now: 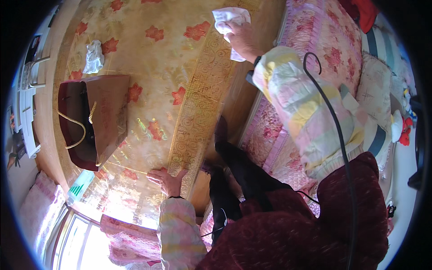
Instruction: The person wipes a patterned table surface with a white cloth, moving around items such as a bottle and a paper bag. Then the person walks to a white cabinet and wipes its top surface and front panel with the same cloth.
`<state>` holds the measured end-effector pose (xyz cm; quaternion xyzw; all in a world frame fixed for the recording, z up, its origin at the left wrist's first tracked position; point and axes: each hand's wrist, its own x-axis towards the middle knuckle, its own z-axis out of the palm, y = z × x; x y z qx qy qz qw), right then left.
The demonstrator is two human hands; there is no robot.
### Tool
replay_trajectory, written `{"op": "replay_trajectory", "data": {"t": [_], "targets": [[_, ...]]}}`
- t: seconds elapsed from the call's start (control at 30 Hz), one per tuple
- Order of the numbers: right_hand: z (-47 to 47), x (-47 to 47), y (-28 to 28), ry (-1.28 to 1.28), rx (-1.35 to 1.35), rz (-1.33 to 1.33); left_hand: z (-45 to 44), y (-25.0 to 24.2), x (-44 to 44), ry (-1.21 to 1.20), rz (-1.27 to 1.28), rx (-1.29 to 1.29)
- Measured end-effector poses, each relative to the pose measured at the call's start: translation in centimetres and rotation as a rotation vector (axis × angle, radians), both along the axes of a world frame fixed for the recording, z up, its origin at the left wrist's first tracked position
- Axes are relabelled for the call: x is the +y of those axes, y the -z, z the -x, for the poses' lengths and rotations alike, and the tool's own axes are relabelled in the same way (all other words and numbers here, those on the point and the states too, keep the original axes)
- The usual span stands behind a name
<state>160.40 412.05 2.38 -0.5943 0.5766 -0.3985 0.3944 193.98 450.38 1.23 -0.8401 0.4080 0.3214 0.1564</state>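
Observation:
My right hand (pixel 243 41) presses a crumpled white cloth (pixel 233 15) with faint pink marks onto the far right end of a gold tablecloth (pixel 199 98). One corner of the cloth trails down past the table's near edge. Spread flat near the left end of that same edge, my left hand (pixel 167 180) holds nothing, its thumb apart from the fingers. The tablecloth has red flowers and a scroll-patterned border. Beyond my left hand a brown paper bag (pixel 109 118) with yellow rope handles stands, its dark inside partly visible. A crumpled white wad (pixel 94 56) lies behind the bag.
A white and green pack (pixel 81 185) sits by the bag, near a bright window (pixel 81 246). On my right is a bed with a pink floral quilt (pixel 327 44) and pillows (pixel 373 77). A black cable (pixel 332 111) hangs across my right sleeve.

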Motion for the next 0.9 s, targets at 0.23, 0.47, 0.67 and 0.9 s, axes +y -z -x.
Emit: {"op": "replay_trajectory", "data": {"t": [0.23, 0.47, 0.67, 0.9], "targets": [[-3.4, 17.0, 1.0, -0.337, 0.013, 0.128, -0.4, 0.4, -0.2, -0.005, -0.08, -0.017], [-6.1, 20.2, 0.3, -0.698, 0.294, 0.099, -1.2, 1.1, 0.2, -0.017, -0.035, 0.02], [-0.9, 7.1, 1.1, 0.044, 0.401, 0.127, -1.9, 1.9, 0.7, 0.031, -0.047, 0.006], [-10.8, 7.4, 2.5, -0.22, 0.136, -0.039, -2.7, 2.5, 1.0, -0.008, -0.113, -0.001]]}}
